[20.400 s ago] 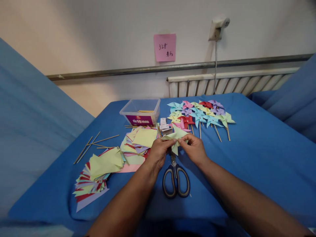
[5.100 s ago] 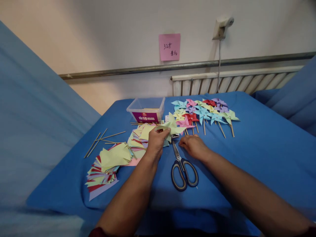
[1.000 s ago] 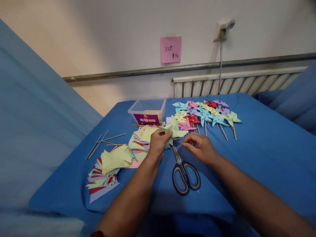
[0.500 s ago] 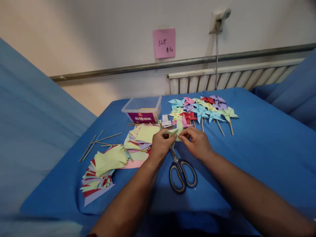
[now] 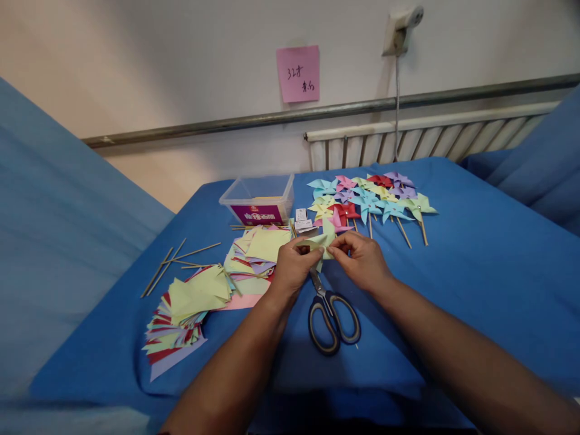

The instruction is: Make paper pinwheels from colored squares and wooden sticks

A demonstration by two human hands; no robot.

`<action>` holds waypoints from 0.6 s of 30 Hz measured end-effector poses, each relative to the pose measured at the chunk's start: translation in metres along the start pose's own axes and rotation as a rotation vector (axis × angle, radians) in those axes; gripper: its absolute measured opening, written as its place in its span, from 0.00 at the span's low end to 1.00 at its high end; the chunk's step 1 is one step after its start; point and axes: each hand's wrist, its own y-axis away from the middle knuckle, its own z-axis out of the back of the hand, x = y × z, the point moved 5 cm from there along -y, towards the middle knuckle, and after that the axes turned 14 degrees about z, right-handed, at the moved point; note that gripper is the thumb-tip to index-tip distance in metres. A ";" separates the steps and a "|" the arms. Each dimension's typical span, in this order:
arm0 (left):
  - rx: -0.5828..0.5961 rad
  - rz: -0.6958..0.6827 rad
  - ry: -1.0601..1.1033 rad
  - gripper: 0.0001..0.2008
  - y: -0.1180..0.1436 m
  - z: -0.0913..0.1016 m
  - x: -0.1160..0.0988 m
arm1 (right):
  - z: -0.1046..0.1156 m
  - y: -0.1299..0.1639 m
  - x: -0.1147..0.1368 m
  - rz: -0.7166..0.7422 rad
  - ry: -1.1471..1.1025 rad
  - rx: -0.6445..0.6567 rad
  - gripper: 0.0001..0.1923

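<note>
Left hand (image 5: 293,267) and right hand (image 5: 362,260) both pinching shut on pale green paper pinwheel (image 5: 322,243), holding it just above blue desk (image 5: 475,272). Scissors (image 5: 333,314) lying near. Finished pinwheels (image 5: 369,204) lying far right.

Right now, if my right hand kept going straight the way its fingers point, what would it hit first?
The right hand points left, toward the folded light green paper it already pinches. Just past that are the left hand's fingers, so probably those come next, though depth is hard to judge.
</note>
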 end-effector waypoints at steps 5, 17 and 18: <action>0.001 0.012 0.030 0.10 -0.001 0.000 0.001 | 0.000 0.000 0.003 0.023 0.011 0.025 0.04; -0.011 -0.021 -0.019 0.10 0.001 0.000 -0.001 | 0.000 0.002 0.002 0.005 -0.007 -0.018 0.04; -0.017 -0.028 -0.034 0.10 0.002 0.000 -0.003 | 0.000 0.002 0.002 -0.001 -0.007 -0.020 0.04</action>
